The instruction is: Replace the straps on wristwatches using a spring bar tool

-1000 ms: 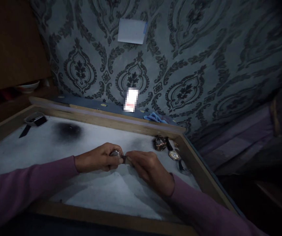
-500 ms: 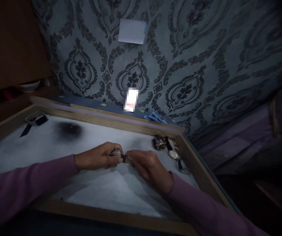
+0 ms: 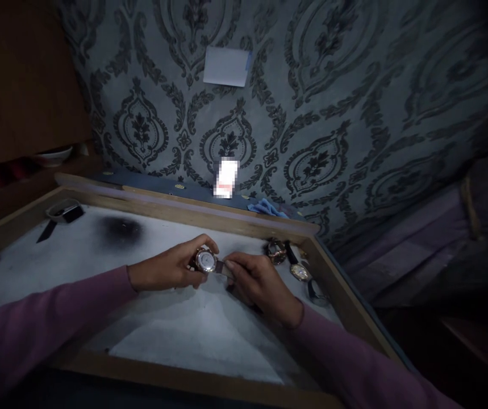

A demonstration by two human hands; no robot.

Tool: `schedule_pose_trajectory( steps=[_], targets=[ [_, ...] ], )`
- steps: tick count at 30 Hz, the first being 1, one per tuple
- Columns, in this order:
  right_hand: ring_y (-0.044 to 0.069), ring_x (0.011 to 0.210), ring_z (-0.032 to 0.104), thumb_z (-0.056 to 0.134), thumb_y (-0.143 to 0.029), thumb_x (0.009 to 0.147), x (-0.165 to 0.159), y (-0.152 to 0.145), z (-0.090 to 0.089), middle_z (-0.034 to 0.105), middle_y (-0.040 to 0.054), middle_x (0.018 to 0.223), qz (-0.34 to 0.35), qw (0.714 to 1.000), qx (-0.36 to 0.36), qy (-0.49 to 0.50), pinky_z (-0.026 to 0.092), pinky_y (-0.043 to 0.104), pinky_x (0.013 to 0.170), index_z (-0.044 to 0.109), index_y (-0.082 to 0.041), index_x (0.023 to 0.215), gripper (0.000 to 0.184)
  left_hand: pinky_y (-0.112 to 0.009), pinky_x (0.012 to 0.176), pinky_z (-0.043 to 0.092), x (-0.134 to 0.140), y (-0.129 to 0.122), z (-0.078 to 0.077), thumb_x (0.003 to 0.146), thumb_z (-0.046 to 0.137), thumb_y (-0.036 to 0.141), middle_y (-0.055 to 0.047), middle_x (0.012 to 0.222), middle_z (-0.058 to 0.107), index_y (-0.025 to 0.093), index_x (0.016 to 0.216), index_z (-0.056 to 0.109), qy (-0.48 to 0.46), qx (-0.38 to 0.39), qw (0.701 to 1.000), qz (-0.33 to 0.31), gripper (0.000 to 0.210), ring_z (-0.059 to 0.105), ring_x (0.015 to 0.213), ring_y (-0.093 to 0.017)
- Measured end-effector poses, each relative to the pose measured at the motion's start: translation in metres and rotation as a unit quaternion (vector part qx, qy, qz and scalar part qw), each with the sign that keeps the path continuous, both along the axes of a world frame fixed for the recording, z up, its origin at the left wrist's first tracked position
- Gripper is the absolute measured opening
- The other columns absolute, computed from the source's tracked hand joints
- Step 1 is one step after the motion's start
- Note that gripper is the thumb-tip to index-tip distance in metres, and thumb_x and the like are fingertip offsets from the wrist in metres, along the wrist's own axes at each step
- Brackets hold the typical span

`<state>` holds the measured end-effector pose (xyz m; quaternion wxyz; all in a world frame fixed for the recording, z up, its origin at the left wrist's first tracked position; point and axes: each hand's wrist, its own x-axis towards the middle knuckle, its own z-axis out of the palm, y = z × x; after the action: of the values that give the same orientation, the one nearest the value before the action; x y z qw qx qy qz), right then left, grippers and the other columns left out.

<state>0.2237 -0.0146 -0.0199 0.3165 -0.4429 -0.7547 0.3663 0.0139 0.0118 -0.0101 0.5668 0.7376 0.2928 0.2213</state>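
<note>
**Wristwatch held between both hands over the white-lined bench**

A wristwatch (image 3: 205,261) with a white dial and a gold-toned case sits between the two hands, just above the white lining of the bench (image 3: 175,329), near its middle. The left hand (image 3: 171,270) is closed around the case, thumb over the top edge and the dial facing up. The right hand (image 3: 258,284) pinches the strap end beside the case, its fingers curled shut on it. Both arms wear purple sleeves (image 3: 34,326).

To the right, near the wooden rim, lie three more watches (image 3: 297,264) in a loose row. At the far left corner rests a small dish (image 3: 62,209) with a dark strap (image 3: 46,232) beside it. A dark smudge (image 3: 120,229) marks the lining. Behind the bench rises patterned wallpaper with a white note (image 3: 225,66) stuck to it, and a blue cloth (image 3: 266,208) lies on the ledge.
</note>
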Motion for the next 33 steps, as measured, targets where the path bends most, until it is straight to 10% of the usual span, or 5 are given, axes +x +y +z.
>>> schedule_pose_trajectory(
  steps=[8,33],
  targets=[
    [0.006,0.03,0.038,0.047,-0.044,0.091,-0.001,0.001,0.004,0.047,-0.0058,0.047,0.015,0.991,-0.116,0.06,0.026,0.017,0.032,0.054,-0.016,0.073,0.034,-0.027,0.076,0.041,-0.002,-0.001,-0.004,0.097,0.045,0.026,-0.004,0.097,0.055,0.02,0.105,0.057,0.091,0.315,0.944,0.013,0.016,0.055,0.085,-0.016],
    [0.003,0.034,0.041,0.05,-0.046,0.09,0.005,0.008,0.01,0.058,-0.0021,0.064,0.062,0.984,-0.137,0.093,0.03,0.015,0.034,0.054,-0.015,0.081,0.033,-0.027,0.074,0.043,-0.003,0.004,-0.001,0.096,0.048,0.022,-0.005,0.091,0.064,0.016,0.102,0.063,0.046,0.329,0.938,0.097,0.018,0.058,0.082,-0.017]
  ],
)
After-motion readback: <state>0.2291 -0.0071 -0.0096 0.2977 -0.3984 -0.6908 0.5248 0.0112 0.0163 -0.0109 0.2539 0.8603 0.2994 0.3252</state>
